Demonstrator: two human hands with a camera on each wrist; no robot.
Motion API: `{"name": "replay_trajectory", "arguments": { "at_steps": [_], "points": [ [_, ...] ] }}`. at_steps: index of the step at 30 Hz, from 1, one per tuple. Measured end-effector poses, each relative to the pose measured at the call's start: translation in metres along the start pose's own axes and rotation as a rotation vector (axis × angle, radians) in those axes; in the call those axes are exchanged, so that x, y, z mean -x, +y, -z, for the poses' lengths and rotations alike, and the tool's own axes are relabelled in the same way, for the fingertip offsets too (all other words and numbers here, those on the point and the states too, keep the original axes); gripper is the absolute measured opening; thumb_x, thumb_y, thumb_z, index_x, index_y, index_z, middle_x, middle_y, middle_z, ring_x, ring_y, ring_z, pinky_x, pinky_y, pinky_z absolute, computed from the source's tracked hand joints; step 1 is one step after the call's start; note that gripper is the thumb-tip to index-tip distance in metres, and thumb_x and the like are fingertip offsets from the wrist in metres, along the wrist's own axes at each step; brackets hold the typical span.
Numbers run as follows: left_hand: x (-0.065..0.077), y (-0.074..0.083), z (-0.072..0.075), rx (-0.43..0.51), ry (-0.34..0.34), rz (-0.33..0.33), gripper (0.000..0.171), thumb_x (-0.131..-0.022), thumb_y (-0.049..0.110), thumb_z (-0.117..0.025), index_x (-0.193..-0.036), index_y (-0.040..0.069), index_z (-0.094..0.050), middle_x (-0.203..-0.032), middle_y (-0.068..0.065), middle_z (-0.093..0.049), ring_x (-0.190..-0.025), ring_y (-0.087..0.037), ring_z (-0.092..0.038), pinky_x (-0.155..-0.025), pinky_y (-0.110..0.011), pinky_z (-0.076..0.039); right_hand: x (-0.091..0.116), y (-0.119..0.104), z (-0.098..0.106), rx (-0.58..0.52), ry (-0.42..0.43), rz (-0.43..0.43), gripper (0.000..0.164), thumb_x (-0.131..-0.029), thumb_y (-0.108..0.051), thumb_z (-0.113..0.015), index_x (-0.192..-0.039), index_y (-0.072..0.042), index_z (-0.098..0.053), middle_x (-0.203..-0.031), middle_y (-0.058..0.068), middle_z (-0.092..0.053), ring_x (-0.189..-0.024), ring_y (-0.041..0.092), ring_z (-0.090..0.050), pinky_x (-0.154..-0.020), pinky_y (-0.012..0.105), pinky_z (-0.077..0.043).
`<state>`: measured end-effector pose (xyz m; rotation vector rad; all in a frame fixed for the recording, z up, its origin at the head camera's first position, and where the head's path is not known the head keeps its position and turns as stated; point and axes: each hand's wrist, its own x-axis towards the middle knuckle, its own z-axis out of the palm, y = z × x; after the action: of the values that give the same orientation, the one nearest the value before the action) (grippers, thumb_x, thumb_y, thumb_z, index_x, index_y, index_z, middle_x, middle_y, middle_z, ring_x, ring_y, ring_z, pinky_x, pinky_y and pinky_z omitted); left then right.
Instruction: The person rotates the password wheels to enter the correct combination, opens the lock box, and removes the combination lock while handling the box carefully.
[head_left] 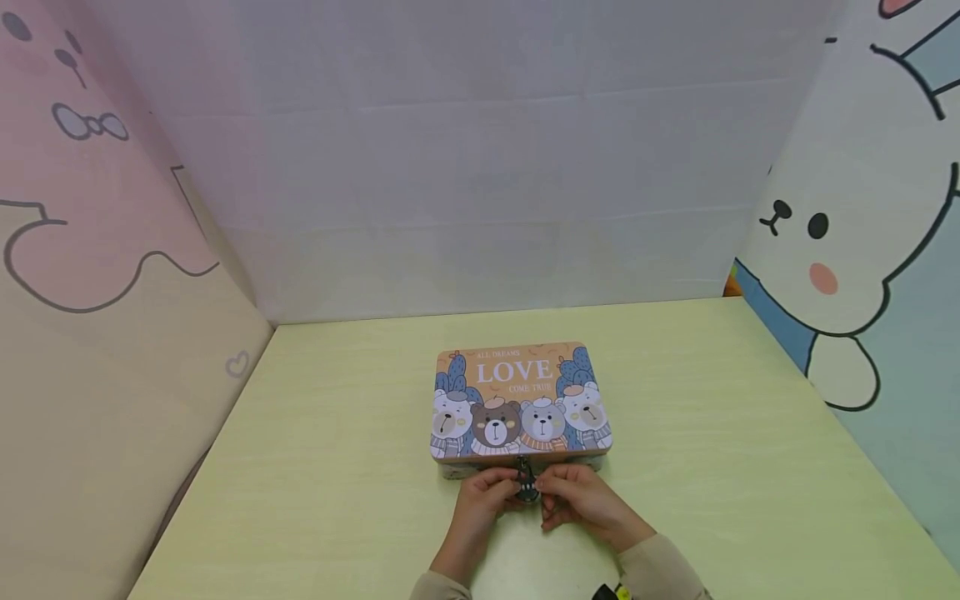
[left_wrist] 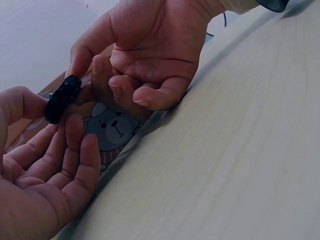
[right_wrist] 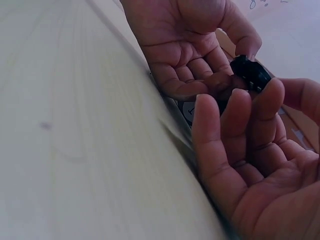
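Observation:
A small black padlock [head_left: 528, 487] with pale marks on its body hangs at the front of a rectangular tin box [head_left: 516, 375]. The box has an orange lid printed with bears and the word LOVE. From the left, my left hand [head_left: 476, 504] pinches the padlock between thumb and fingers. My right hand [head_left: 588, 504] grips its other side the same way. In the left wrist view the dark padlock body [left_wrist: 63, 100] sits between both thumbs and fingertips. The right wrist view shows the padlock [right_wrist: 250, 72] too, with its shackle mostly hidden by fingers.
The box lies flat on a pale yellow table [head_left: 330, 433]. A white sheet [head_left: 480, 183] rises behind the table, and cartoon-printed panels [head_left: 862, 250] flank both sides. A black and yellow object [head_left: 613, 592] shows beside the right sleeve at the bottom edge.

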<state>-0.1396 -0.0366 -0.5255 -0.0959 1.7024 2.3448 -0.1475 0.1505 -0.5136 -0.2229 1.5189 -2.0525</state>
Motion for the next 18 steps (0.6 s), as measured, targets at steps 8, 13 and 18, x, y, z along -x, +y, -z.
{"name": "replay_trajectory", "arguments": {
  "at_steps": [8, 13, 18],
  "points": [
    [-0.0004, -0.0011, 0.0007, -0.005, -0.006, -0.010, 0.027, -0.085, -0.006, -0.058, -0.103, -0.026, -0.058, -0.089, -0.005, -0.070, -0.067, -0.011, -0.064, -0.066, -0.024, -0.056, 0.0004, 0.0001, 0.0003, 0.004, 0.002, 0.001, 0.018, -0.097, -0.004, -0.051, -0.086, -0.011, -0.064, -0.070, -0.002, -0.059, -0.065, 0.010, -0.062, -0.064, 0.031, -0.060],
    [-0.0008, -0.0015, 0.0008, -0.008, -0.005, -0.008, 0.027, -0.085, -0.006, -0.058, -0.103, -0.026, -0.059, -0.089, -0.005, -0.070, -0.067, -0.011, -0.064, -0.066, -0.024, -0.056, 0.0005, -0.0002, 0.0003, 0.003, 0.001, 0.002, 0.018, -0.097, -0.004, -0.051, -0.086, -0.011, -0.064, -0.070, -0.002, -0.059, -0.065, 0.010, -0.062, -0.064, 0.031, -0.060],
    [-0.0003, -0.0009, 0.0002, -0.008, -0.004, -0.011, 0.027, -0.085, -0.006, -0.058, -0.103, -0.026, -0.058, -0.089, -0.005, -0.070, -0.067, -0.011, -0.064, -0.066, -0.024, -0.056, 0.0004, -0.0003, -0.0002, 0.002, 0.004, 0.004, 0.018, -0.097, -0.005, -0.051, -0.087, -0.011, -0.064, -0.070, -0.002, -0.059, -0.065, 0.010, -0.062, -0.064, 0.031, -0.060]
  ]
}}
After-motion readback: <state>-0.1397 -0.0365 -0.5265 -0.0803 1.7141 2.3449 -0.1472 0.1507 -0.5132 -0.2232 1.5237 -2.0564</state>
